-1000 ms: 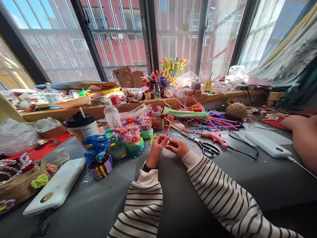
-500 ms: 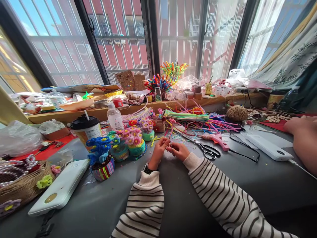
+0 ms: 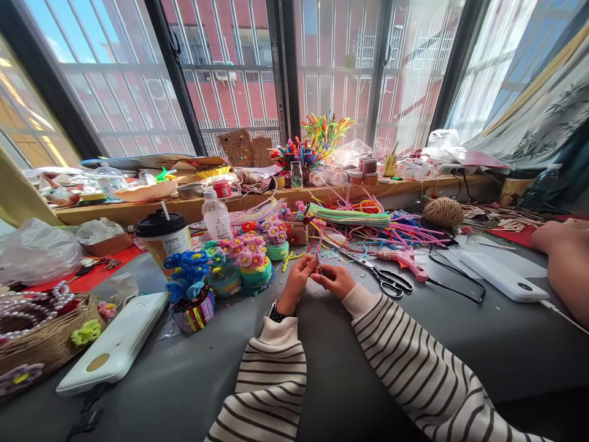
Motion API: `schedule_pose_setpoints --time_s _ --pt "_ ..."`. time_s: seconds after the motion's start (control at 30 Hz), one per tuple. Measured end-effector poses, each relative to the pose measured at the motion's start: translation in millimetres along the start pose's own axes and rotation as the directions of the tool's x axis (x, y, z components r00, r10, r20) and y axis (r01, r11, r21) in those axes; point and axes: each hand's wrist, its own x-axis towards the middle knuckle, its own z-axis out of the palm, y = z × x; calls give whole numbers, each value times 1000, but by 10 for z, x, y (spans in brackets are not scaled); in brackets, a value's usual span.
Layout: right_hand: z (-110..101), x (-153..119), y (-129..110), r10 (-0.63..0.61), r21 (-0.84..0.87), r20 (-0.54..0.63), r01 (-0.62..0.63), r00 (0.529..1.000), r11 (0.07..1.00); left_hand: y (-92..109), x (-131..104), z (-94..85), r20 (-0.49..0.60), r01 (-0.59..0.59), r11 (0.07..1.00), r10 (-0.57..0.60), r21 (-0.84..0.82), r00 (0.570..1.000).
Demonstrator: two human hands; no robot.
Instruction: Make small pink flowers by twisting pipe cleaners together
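Both hands meet over the middle of the grey table. My left hand [image 3: 298, 283] is closed, its fingertips pinched on a thin pink stem [image 3: 319, 240] that rises to a small pink tip. Right beside it, my right hand [image 3: 338, 282] is also closed, fingertips at the stem's lower end, where a thin dark piece shows between the hands. Black-handled scissors [image 3: 390, 281] lie open just right of my right hand, with a pink glue gun [image 3: 405, 263] behind them. Pink pipe-cleaner flowers [image 3: 248, 250] in a round yarn-wrapped pot stand to the left of my left hand.
A blue flower pot [image 3: 192, 310], lidded cup [image 3: 164, 236], clear bottle [image 3: 216, 218] and white power bank [image 3: 115, 344] stand or lie left. Pipe cleaners [image 3: 354, 216] and a twine ball [image 3: 442, 211] are behind. Another person's arm [image 3: 564, 264] rests right, near another power bank [image 3: 504, 276].
The view has shifted slightly, moving the scene a little to the right. My hands keep nearly the same pose around the stem.
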Motion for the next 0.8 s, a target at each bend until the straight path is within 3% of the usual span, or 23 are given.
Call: schedule_pose_setpoints --time_s 0.2,0.43,0.8 --pt "4 14 36 12 -71 -44 -15 999 997 -25 12 -11 11 12 1000 -12 -2 1000" --pt "25 20 94 -11 3 -1 11 1000 1000 -1 4 -8 16 49 998 -49 -34 999" --pt "19 37 114 1 -56 13 0 1000 998 -26 20 -15 9 39 999 -38 -32 999"
